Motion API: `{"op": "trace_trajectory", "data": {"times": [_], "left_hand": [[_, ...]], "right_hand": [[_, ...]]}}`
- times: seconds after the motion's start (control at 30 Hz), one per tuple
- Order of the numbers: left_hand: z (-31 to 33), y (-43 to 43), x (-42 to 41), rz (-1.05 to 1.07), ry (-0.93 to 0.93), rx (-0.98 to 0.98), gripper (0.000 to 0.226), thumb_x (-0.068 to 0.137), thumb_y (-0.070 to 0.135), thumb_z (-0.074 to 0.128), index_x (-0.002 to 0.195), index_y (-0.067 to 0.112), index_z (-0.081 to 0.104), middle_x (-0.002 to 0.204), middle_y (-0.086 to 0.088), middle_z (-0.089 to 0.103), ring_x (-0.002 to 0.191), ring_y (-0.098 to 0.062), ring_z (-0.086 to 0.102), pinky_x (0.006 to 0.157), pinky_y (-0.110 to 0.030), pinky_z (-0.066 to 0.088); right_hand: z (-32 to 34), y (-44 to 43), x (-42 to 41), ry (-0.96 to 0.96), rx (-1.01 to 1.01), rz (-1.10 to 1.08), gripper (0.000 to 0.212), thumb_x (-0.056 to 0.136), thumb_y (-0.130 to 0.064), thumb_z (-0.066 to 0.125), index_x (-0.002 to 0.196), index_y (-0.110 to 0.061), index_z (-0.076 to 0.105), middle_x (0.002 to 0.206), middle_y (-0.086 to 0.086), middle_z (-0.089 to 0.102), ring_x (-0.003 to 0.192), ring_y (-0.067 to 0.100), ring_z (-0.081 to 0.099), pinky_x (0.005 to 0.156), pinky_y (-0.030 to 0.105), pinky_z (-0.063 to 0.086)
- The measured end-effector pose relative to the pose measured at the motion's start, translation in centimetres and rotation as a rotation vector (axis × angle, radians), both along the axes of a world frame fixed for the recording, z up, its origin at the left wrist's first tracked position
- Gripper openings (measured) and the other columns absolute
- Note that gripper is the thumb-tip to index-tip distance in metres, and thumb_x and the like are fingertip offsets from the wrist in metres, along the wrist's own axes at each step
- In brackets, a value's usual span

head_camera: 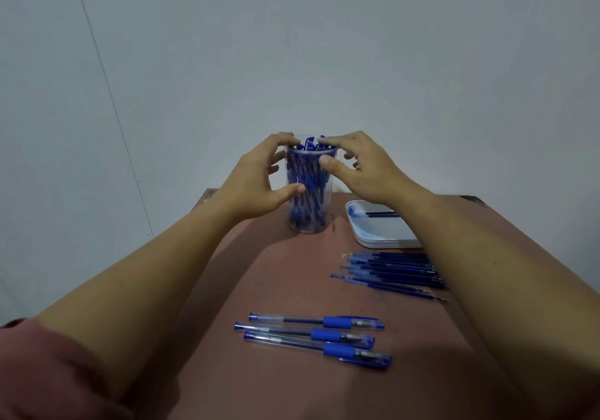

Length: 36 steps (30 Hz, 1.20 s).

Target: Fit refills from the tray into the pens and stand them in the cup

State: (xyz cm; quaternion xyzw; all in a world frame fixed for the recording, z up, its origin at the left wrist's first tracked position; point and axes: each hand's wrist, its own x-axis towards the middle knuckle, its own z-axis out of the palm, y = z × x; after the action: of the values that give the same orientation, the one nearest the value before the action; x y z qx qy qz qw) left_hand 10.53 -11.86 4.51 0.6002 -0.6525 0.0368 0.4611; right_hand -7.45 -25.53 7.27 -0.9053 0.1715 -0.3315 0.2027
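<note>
Clear plastic cup (327, 207) full of blue pens (306, 176) on brown surface (292, 276), our left hand (256, 176) gripping its wall, our right hand (367, 169) pinching its rim.

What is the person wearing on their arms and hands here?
Nothing is worn on the left hand or the right hand: no gloves, rings or watch can be seen. Both forearms are uncovered. A dull red sleeve sits bunched up high on the left arm. No sleeve shows on the right arm within the frame.

Tray (373, 241), refills (389, 265) — right ends behind forearm (480, 250).
</note>
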Motion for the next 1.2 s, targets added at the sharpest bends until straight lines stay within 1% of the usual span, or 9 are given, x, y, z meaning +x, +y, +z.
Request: {"op": "trace_trajectory", "data": {"times": [0.13, 0.2, 0.27, 0.37, 0.5, 0.67, 0.87, 1.03, 1.2], "left_hand": [[0.4, 0.8, -1.1, 0.172, -0.151, 0.033, 0.078, 0.080, 0.027, 0.080, 0.145, 0.023, 0.037, 0.151, 0.001, 0.039, 0.135, -0.015, 0.043, 0.109, -0.028, 0.038], [0.5, 2.1, -2.2, 0.236, -0.198, 0.045, 0.081, 0.082, 0.031, 0.077, 0.148, 0.022, 0.031, 0.152, 0.002, 0.037, 0.137, -0.011, 0.036, 0.108, -0.019, 0.027], [0.3, 3.8, -3.7, 0.246, -0.233, 0.087, 0.077, 0.085, 0.038, 0.072, 0.148, 0.022, 0.031, 0.151, 0.002, 0.037, 0.137, -0.010, 0.035, 0.108, -0.018, 0.025], [-0.7, 6.8, -5.8, 0.134, -0.277, 0.263, 0.071, 0.085, 0.057, 0.063, 0.144, 0.026, 0.039, 0.145, 0.006, 0.046, 0.129, -0.006, 0.043, 0.111, -0.029, 0.035], [-2.6, 9.6, -8.3, -0.054, -0.298, 0.447, 0.077, 0.077, 0.075, 0.054, 0.140, 0.031, 0.044, 0.138, 0.014, 0.050, 0.123, 0.002, 0.047, 0.106, -0.024, 0.039], [-4.6, 10.9, -10.3, -0.066, -0.373, 0.554, 0.089, 0.074, 0.082, 0.051, 0.146, 0.031, 0.036, 0.149, 0.013, 0.038, 0.133, -0.003, 0.040, 0.110, -0.029, 0.037], [-5.2, 11.5, -12.0, 0.044, -0.437, 0.621, 0.086, 0.082, 0.079, 0.042, 0.153, 0.033, 0.025, 0.161, 0.011, 0.020, 0.147, -0.006, 0.016, 0.120, -0.031, 0.017], [-5.3, 11.6, -12.1, 0.062, -0.452, 0.628, 0.086, 0.082, 0.080, 0.039, 0.153, 0.034, 0.023, 0.161, 0.011, 0.020, 0.148, -0.008, 0.016, 0.120, -0.033, 0.018], [-5.4, 11.6, -12.1, 0.067, -0.451, 0.619, 0.085, 0.082, 0.080, 0.039, 0.152, 0.034, 0.025, 0.160, 0.011, 0.022, 0.147, -0.007, 0.017, 0.120, -0.033, 0.019]], "right_hand": [[0.1, 0.8, -1.1, -0.034, 0.021, -0.021, 0.046, 0.095, -0.041, 0.057, 0.139, -0.029, 0.049, 0.122, -0.007, 0.046, 0.102, 0.008, 0.047, 0.073, -0.001, 0.033], [0.0, 1.4, -2.3, -0.035, 0.020, -0.042, 0.046, 0.094, -0.043, 0.057, 0.137, -0.031, 0.049, 0.123, -0.007, 0.047, 0.104, 0.010, 0.050, 0.078, 0.009, 0.038], [-0.6, 2.4, -3.9, -0.009, 0.000, -0.047, 0.044, 0.093, -0.043, 0.059, 0.134, -0.031, 0.051, 0.123, -0.005, 0.051, 0.103, 0.011, 0.053, 0.082, 0.019, 0.042], [-1.9, 4.5, -6.6, 0.065, -0.025, -0.005, 0.031, 0.091, -0.041, 0.062, 0.121, -0.033, 0.060, 0.112, -0.010, 0.056, 0.097, 0.002, 0.054, 0.082, 0.017, 0.042], [-3.7, 7.0, -9.6, 0.247, -0.022, 0.052, 0.016, 0.089, -0.040, 0.066, 0.104, -0.036, 0.066, 0.102, -0.021, 0.060, 0.098, -0.004, 0.053, 0.081, 0.011, 0.040], [-5.4, 8.5, -11.3, 0.297, 0.047, 0.094, 0.018, 0.082, -0.049, 0.067, 0.096, -0.039, 0.070, 0.100, -0.022, 0.064, 0.100, -0.004, 0.059, 0.085, 0.025, 0.049], [-6.4, 9.6, -11.6, 0.403, 0.038, 0.110, 0.014, 0.085, -0.043, 0.070, 0.090, -0.031, 0.075, 0.092, -0.015, 0.064, 0.088, 0.004, 0.059, 0.081, 0.033, 0.050], [-6.1, 10.0, -11.9, 0.431, 0.061, 0.110, 0.019, 0.086, -0.048, 0.066, 0.092, -0.033, 0.075, 0.094, -0.014, 0.064, 0.089, 0.002, 0.058, 0.080, 0.028, 0.050], [-6.0, 10.1, -11.9, 0.474, 0.049, 0.095, 0.017, 0.086, -0.042, 0.069, 0.099, -0.032, 0.074, 0.096, -0.017, 0.063, 0.089, 0.000, 0.058, 0.078, 0.022, 0.050]]}}
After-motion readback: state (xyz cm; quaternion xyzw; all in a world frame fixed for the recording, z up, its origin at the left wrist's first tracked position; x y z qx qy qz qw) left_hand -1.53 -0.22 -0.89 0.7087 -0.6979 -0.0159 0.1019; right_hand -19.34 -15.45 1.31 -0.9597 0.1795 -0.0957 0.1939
